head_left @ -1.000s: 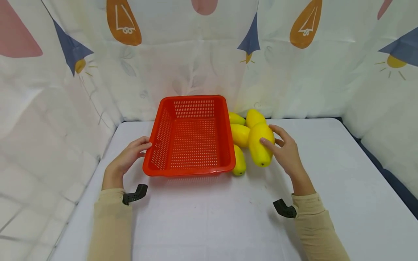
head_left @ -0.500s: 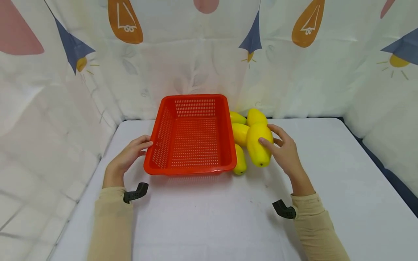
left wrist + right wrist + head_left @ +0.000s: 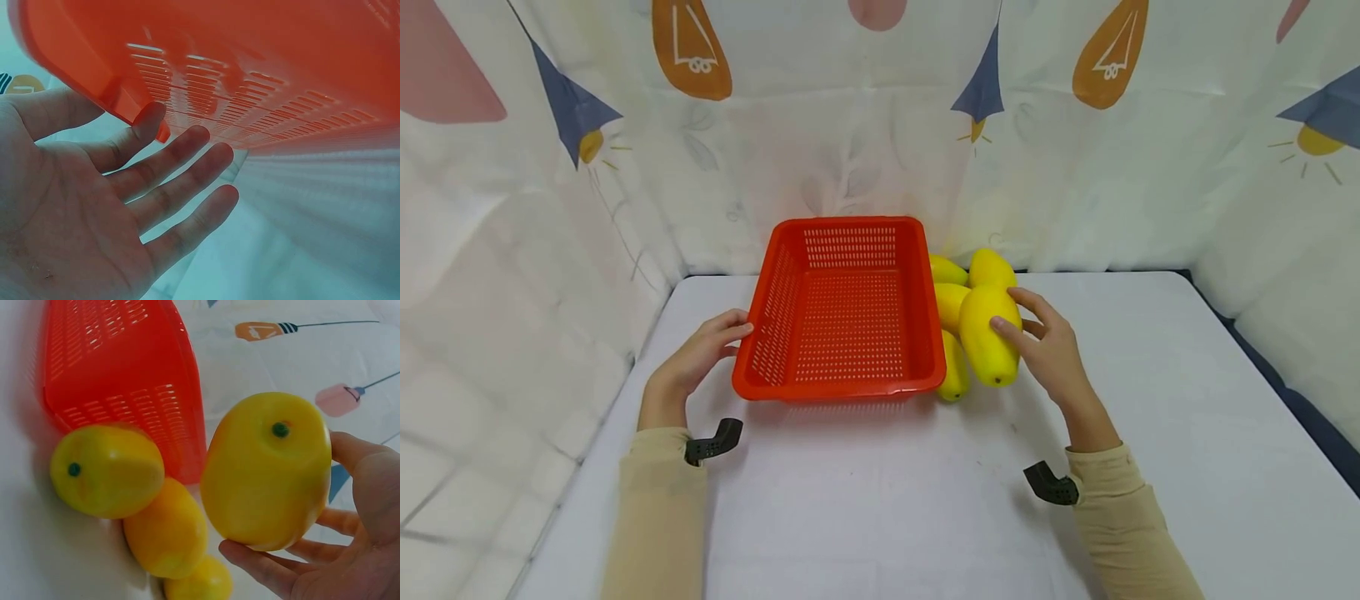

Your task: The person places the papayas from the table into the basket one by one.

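Observation:
A red perforated plastic basket (image 3: 850,325) stands on the table with its inside bare. My left hand (image 3: 703,354) is at its left rim, thumb and index finger pinching the edge; the other fingers spread beside the outer wall (image 3: 206,81) in the left wrist view. My right hand (image 3: 1052,350) grips a large yellow mango (image 3: 991,337) from its right side, thumb on the near face and fingers round the back. In the right wrist view this mango (image 3: 269,475) shows a green stem spot at its end.
Several more yellow mangoes lie along the basket's right side: a front one (image 3: 953,371), a middle one (image 3: 950,304), and two at the back, including one (image 3: 992,268) behind the held fruit. A patterned curtain (image 3: 865,150) hangs behind the white table (image 3: 865,500).
My right hand has shifted slightly left with the mango, closer to the basket. The left hand stays at the basket's rim.

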Motion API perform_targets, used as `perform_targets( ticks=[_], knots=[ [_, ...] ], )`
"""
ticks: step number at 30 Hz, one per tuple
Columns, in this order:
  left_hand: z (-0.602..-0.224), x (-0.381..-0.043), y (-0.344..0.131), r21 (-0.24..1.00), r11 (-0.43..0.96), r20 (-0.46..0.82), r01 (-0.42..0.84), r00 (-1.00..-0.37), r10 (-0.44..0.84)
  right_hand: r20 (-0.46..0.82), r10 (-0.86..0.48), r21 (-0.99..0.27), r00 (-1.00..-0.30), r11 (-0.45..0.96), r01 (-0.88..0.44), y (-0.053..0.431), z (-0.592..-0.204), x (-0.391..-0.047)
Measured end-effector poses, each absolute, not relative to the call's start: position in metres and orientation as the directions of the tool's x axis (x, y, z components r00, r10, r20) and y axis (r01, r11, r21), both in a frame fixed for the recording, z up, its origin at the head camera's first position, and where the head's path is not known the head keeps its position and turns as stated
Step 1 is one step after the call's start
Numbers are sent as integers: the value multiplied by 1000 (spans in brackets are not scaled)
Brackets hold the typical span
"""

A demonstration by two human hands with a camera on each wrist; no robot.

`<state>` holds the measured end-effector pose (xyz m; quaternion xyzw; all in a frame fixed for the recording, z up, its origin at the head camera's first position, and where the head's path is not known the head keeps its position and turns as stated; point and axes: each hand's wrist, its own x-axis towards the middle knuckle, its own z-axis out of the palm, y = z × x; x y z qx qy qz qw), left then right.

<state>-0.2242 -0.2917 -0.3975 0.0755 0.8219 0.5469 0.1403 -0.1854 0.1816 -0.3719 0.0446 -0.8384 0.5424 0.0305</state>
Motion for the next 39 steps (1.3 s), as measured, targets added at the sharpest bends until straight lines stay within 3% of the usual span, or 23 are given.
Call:
perform_targets(
  ticks=[19,28,39],
  knots=[
    [-396,-224,-292,920,392,-145,-25,-949,279,120,-37,-918,-992,376,-125,175,-368,-182],
    [-396,-221,-291,919,393,-145,-27,-951,274,127,-74,-946,-989,292,-143,173,-365,-181],
    [-397,-222,-292,923,385,-137,-19,-950,282,131,-114,-937,-985,309,-160,163,-356,-183]
  ],
)
